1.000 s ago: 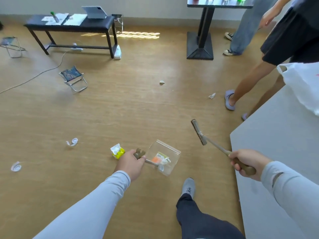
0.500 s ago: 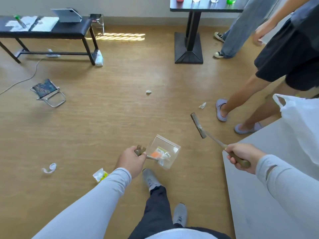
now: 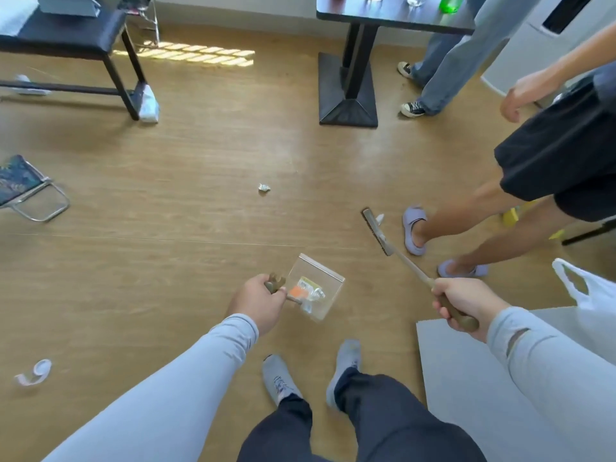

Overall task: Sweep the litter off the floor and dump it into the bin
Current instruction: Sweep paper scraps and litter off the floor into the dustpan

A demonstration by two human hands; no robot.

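Brush (image 3: pixel 376 231) now beside paper scrap (image 3: pixel 379 217), right hand (image 3: pixel 463 300) gripping handle, arm outstretched

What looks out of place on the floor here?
Crumpled litter, a curled paper strip and a scrap beside the brush head lie scattered; a folding stool sits tipped over at left.

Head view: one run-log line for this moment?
left hand: holds dustpan | right hand: holds brush | brush beside scrap
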